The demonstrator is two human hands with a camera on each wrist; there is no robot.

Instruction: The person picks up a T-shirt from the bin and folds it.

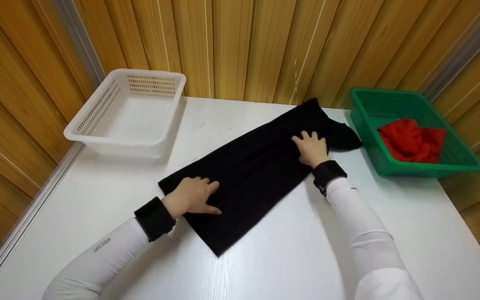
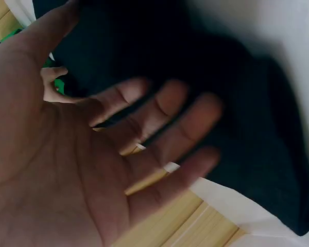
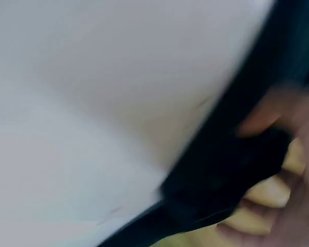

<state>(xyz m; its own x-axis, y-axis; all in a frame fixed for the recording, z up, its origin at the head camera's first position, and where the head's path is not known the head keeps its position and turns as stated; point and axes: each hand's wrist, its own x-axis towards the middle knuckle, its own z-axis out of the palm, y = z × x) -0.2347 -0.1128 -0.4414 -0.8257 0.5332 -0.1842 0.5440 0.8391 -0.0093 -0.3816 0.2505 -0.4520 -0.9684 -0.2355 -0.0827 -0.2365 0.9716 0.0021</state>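
Observation:
A black short-sleeved shirt (image 1: pixel 256 171), which looks folded lengthwise, lies slantwise on the white table with its sleeve end at the far right. Over the hem end is my left hand (image 1: pixel 194 196), fingers spread and thumb apart. Its palm and separated fingers (image 2: pixel 165 121) show in the left wrist view with the dark cloth behind them. My right hand (image 1: pixel 311 149) is at the shirt's near edge by the sleeve, fingers spread over the fabric. The right wrist view shows this hand (image 3: pixel 293 164) blurred at the cloth's side, with nothing visible in its fingers.
A white plastic basket (image 1: pixel 165 137) stands at the back left with nothing inside. On the right, a green basket (image 1: pixel 411 168) holds a red cloth (image 1: pixel 411 141); the shirt's sleeve reaches close to its wall. Wood-patterned panels (image 1: pixel 231 50) rise behind the table (image 1: pixel 273 258).

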